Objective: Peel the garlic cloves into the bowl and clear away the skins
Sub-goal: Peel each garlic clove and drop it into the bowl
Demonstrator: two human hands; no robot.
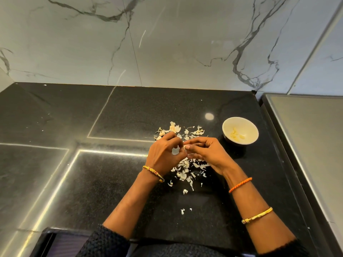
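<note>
While both hands meet just left of the bowl (240,131), the garlic clove (185,147) sits pinched between left hand (164,154) and right hand (207,153); fingers of both curl onto it. Its long axis cannot be told. Right hand lies nearer the bowl, which holds peeled cloves (234,134). Skins (185,169) litter the black worktop (111,182) left of the bowl, before and behind the hands. Marble wall (167,43) stands behind.

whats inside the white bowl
A few peeled garlic cloves lie in the white bowl; no skins show inside. Its near inner wall is hidden by the rim.
</note>
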